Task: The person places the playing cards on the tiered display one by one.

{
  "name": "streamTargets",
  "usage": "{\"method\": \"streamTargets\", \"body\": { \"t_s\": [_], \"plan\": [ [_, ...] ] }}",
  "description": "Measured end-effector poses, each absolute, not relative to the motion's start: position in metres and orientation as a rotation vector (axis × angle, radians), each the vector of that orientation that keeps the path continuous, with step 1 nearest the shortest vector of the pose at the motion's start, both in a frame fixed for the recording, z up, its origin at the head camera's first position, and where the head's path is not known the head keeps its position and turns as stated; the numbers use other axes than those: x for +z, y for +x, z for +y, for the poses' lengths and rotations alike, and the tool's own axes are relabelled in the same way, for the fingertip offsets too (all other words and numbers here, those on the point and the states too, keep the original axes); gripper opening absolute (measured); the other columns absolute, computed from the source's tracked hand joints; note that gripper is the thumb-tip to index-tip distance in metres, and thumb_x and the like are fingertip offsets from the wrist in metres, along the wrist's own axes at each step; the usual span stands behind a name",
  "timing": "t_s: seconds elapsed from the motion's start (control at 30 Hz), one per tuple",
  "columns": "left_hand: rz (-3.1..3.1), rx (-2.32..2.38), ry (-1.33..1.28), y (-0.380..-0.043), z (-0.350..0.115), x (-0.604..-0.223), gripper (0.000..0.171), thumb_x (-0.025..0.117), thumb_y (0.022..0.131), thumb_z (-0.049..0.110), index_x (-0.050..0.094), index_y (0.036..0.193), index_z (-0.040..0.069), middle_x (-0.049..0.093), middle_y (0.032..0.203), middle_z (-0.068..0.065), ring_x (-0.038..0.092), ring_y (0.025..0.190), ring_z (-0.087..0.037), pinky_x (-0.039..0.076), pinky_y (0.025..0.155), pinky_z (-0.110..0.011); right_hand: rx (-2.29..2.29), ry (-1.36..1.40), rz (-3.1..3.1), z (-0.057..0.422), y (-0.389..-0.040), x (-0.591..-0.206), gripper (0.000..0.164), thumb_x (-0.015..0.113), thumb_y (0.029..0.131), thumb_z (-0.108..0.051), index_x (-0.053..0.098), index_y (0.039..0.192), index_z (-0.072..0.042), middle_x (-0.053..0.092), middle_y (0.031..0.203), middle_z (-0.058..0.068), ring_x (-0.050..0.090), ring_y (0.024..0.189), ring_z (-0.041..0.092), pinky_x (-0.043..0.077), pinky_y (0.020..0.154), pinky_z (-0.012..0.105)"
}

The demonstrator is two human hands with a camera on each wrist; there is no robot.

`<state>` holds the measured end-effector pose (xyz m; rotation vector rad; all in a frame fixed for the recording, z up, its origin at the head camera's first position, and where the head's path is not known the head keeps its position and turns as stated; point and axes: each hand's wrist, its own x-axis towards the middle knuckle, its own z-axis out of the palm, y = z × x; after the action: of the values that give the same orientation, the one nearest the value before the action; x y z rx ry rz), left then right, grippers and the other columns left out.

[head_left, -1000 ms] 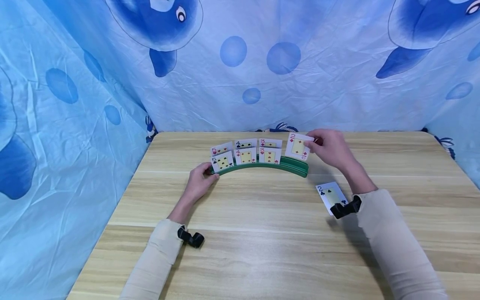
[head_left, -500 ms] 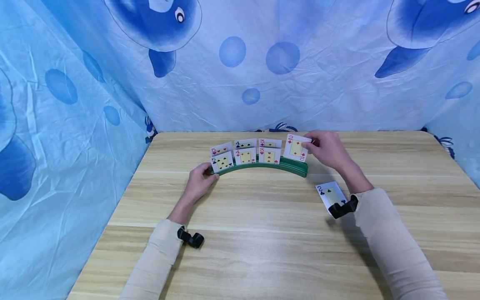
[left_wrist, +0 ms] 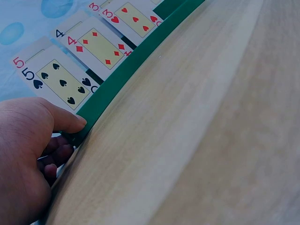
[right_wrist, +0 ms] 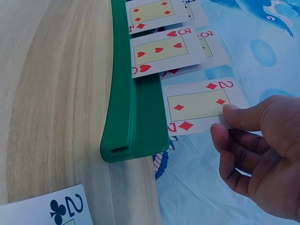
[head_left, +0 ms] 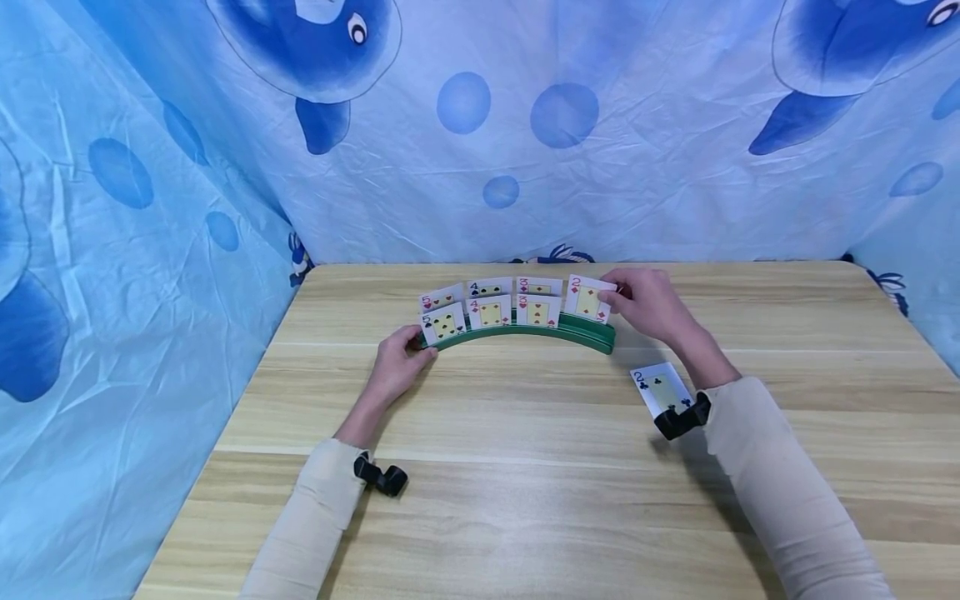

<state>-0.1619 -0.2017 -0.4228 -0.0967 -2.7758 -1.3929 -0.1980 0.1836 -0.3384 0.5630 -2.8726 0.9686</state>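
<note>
A curved green card holder [head_left: 588, 336] stands on the table with playing cards upright in two rows. Its front row shows the five of spades [left_wrist: 60, 84], four of diamonds [left_wrist: 96, 44] and three of hearts [right_wrist: 161, 51]. My left hand [head_left: 397, 362] grips the holder's left end, thumb on the front edge. Between thumb and fingers my right hand [head_left: 648, 304] pinches the two of diamonds [right_wrist: 197, 107], whose lower edge is at the back slot of the holder's right end. The two of clubs [head_left: 660, 387] lies face up on the table, near my right wrist.
The wooden table [head_left: 487, 500] reaches back to a blue dolphin-print cloth [head_left: 510, 225] hanging behind it. Black wrist cameras sit on both cuffs, the right one [head_left: 681, 418] overlapping the two of clubs in the head view.
My right hand has lowered the two of diamonds a little and moved it left, toward the holder's back slot. The left hand has stayed on the holder's end.
</note>
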Motion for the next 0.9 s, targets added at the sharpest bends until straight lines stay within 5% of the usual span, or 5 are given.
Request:
{"method": "streamTargets", "body": {
  "t_s": [0.3, 0.53, 0.9],
  "plan": [
    [-2.773, -1.397, -0.086, -0.161, -0.203, -0.423, 0.044, 0.068, 0.091, 0.006, 0.057, 0.133, -0.005, 0.063, 0.127, -0.024, 0.060, 0.112, -0.034, 0.050, 0.098, -0.045, 0.938, 0.582, -2.865, 0.182, -0.196, -0.338, 0.022, 0.062, 0.099, -0.013, 0.071, 0.113, 0.001, 0.073, 0.091, 0.020, 0.061, 0.073, 0.023, 0.041, 0.059, 0.027],
    [-2.774, -1.405, -0.091, -0.161, -0.202, -0.422, 0.045, 0.068, 0.091, 0.006, 0.057, 0.133, -0.005, 0.063, 0.127, -0.025, 0.061, 0.113, -0.035, 0.051, 0.099, -0.046, 0.926, 0.591, -2.884, 0.191, -0.190, -0.337, 0.032, 0.065, 0.098, -0.017, 0.065, 0.125, 0.000, 0.071, 0.105, 0.020, 0.065, 0.088, 0.029, 0.054, 0.076, 0.040],
    [-2.786, -1.394, -0.085, -0.161, -0.202, -0.421, 0.046, 0.067, 0.092, 0.006, 0.055, 0.136, -0.005, 0.062, 0.129, -0.025, 0.060, 0.114, -0.035, 0.051, 0.100, -0.047, 0.938, 0.596, -2.876, 0.219, -0.171, -0.340, 0.036, 0.068, 0.095, -0.018, 0.065, 0.122, 0.004, 0.069, 0.108, 0.024, 0.068, 0.090, 0.033, 0.056, 0.078, 0.045]
  ]
}}
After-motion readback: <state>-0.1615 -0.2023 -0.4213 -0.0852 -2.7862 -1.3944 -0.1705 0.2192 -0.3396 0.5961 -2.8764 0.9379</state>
